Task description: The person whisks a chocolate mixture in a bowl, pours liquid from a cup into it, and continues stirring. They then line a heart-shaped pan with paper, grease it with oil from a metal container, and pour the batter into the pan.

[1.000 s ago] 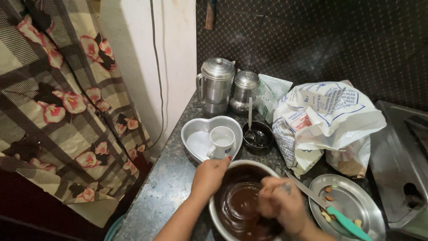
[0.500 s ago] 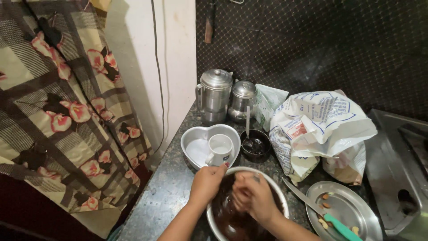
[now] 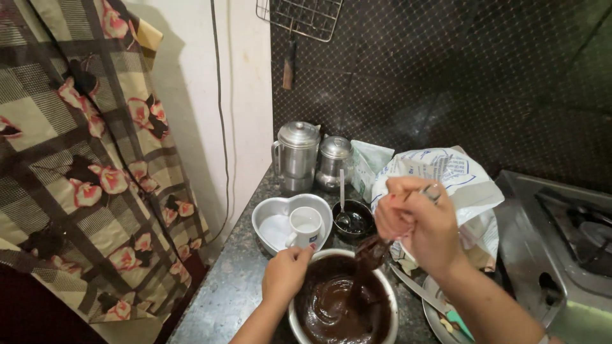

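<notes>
Two hands work over a steel bowl (image 3: 305, 307) that stands at the near edge of a dark speckled counter (image 3: 220, 299), full of thick brown batter (image 3: 338, 306). The left hand (image 3: 285, 275) grips the bowl's rim on its left side, with the fingers curled closed over the edge. The right hand (image 3: 417, 223) is raised above the bowl, its fingers closed around the thin handle of a utensil (image 3: 373, 251); the lower end of this utensil is coated in batter, and a strand of batter hangs from it down into the bowl. Which kind of utensil it is, I cannot tell.

Just behind the bowl lies a heart-shaped tin (image 3: 268, 213) with a white cup (image 3: 306, 226) inside. Beside it is a small dark bowl (image 3: 354, 220) with a spoon. Further back stand two steel canisters (image 3: 296, 153) against the dark wall. A white plastic bag (image 3: 459, 172) lies behind the right hand.
</notes>
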